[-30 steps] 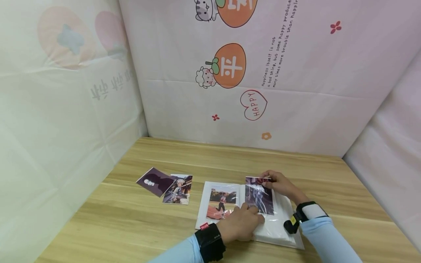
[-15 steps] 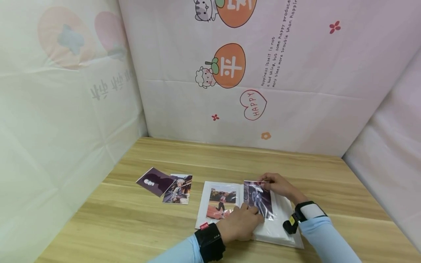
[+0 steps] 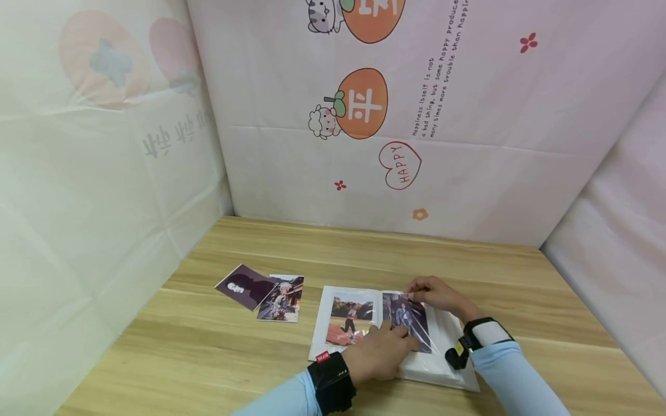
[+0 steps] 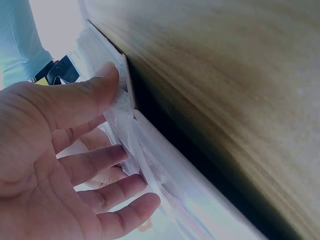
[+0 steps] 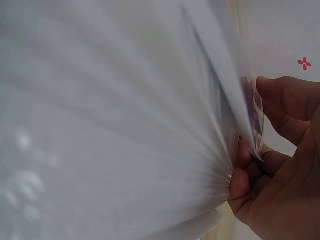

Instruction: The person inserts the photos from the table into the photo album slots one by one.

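Note:
An open photo album (image 3: pixel 437 367) with clear sleeves lies on the table in the head view. Its right page bears a dark photo of a standing figure (image 3: pixel 403 313), mostly inside the sleeve. My right hand (image 3: pixel 437 296) pinches the photo's top edge together with the page; in the right wrist view its thumb and fingers (image 5: pixel 240 185) are on either side of the page edge. My left hand (image 3: pixel 382 351) rests on the lower middle of the album, covering part of the photo. The left wrist view shows its fingers (image 4: pixel 102 162) loosely bent against the sleeve.
A photo of a runner (image 3: pixel 350 318) fills the left page. Two loose photos, a dark portrait (image 3: pixel 244 287) and a figure in a street (image 3: pixel 281 299), overlap on the wooden table (image 3: pixel 182 346) to the left. Printed white sheets (image 3: pixel 291 167) hang around the table.
The dark photo has slid down into the sleeve on the right page, its top now near the page's top edge. My right hand moved slightly down with it; my left hand stayed put.

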Motion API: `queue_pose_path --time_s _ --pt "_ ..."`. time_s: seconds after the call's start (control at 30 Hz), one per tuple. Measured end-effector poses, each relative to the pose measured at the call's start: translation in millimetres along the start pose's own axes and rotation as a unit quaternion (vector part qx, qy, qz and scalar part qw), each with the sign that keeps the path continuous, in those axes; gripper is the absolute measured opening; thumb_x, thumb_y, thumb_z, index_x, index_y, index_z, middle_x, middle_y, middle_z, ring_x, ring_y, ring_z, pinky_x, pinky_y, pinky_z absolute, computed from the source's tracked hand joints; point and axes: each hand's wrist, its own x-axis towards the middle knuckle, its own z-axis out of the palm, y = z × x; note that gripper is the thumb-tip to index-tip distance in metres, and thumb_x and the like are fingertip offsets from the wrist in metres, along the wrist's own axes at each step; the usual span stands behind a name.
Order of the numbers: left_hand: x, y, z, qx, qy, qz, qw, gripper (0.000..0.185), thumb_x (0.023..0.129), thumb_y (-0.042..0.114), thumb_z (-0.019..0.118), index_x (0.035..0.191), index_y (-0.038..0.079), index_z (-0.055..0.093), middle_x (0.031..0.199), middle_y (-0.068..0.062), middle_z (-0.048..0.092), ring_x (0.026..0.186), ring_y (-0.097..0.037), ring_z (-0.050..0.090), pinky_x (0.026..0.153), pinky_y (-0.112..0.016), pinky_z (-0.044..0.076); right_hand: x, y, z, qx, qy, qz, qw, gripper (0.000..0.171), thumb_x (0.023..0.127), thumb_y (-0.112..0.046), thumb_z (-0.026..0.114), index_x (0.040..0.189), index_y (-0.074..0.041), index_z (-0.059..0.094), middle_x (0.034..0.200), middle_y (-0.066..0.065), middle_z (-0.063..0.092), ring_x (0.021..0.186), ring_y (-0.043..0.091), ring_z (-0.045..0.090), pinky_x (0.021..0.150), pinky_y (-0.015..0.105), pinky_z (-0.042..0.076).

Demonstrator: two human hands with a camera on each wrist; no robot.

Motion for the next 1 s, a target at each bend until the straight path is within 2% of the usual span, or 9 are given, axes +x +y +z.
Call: queue_pose_path --time_s 0.17,0.37,0.53,0.63,0.73,0.87,1.0 --pt "-0.7 0.2 -1.1 0.003 0.002 -0.001 1.0000 0.049 0.073 0.037 0.077 0.118 0.034 0.058 0.118 0.009 0.050 0.102 -0.016 0.045 0.075 -0.033 0.045 1.8 2.8 2.3 -0.007 -0.006 -0.004 1.000 0.013 0.088 0.003 0.055 0.096 0.010 0.062 0.089 0.017 0.061 0.077 0.018 0.053 0.066 0.027 0.044" --pt "0.4 -0.4 -0.8 -0.002 0.000 0.000 1.0000 0.050 0.072 0.037 0.077 0.119 0.034 0.059 0.120 0.009 0.051 0.102 -0.016 0.046 0.075 -0.033 0.044 0.2 2.0 0.2 -0.017 -0.003 0.003 1.000 0.014 0.089 -0.002 0.057 0.098 0.005 0.065 0.089 0.010 0.063 0.076 0.013 0.053 0.066 0.026 0.044" --pt "1.8 -0.1 -0.6 -0.002 -0.004 -0.004 1.0000 0.052 0.071 0.037 0.078 0.119 0.035 0.059 0.120 0.009 0.051 0.100 -0.016 0.046 0.074 -0.032 0.044 -5.2 -5.6 -0.1 -0.029 0.003 0.004 1.000 0.027 0.086 -0.004 0.058 0.109 0.010 0.060 0.097 0.016 0.063 0.080 0.020 0.057 0.067 0.032 0.048" --pt "2.0 0.2 -0.9 -0.001 -0.006 -0.008 0.9999 0.053 0.070 0.037 0.079 0.119 0.036 0.060 0.119 0.010 0.052 0.100 -0.017 0.047 0.074 -0.033 0.045 -12.2 -11.2 0.6 -0.065 0.010 0.006 0.998 0.037 0.086 -0.006 0.058 0.119 0.008 0.055 0.111 0.022 0.058 0.093 0.031 0.056 0.076 0.042 0.048" --pt "2.0 -0.2 -1.0 -0.002 -0.006 -0.008 0.9999 0.052 0.070 0.037 0.079 0.118 0.036 0.060 0.120 0.009 0.052 0.103 -0.017 0.047 0.076 -0.035 0.045 -21.7 -16.1 0.8 -0.127 0.018 -0.012 0.992 0.042 0.086 -0.008 0.061 0.125 0.005 0.051 0.123 0.025 0.051 0.106 0.041 0.050 0.084 0.053 0.043" --pt "2.4 -1.1 -0.9 -0.006 -0.007 -0.006 0.9999 0.052 0.070 0.037 0.078 0.119 0.035 0.060 0.122 0.009 0.051 0.105 -0.017 0.046 0.077 -0.035 0.046 -37.4 -22.4 0.0 -0.195 0.032 -0.050 0.979 0.048 0.086 -0.011 0.065 0.129 0.004 0.048 0.126 0.027 0.048 0.113 0.046 0.043 0.090 0.060 0.035" --pt "3.1 -1.5 0.7 -0.006 -0.007 -0.006 0.9999 0.051 0.071 0.037 0.078 0.119 0.035 0.060 0.122 0.008 0.051 0.104 -0.017 0.046 0.077 -0.035 0.045 -53.3 -25.9 -1.5 -0.209 0.031 -0.052 0.976 0.056 0.085 -0.019 0.067 0.131 0.003 0.045 0.126 0.027 0.047 0.114 0.046 0.042 0.090 0.061 0.033"
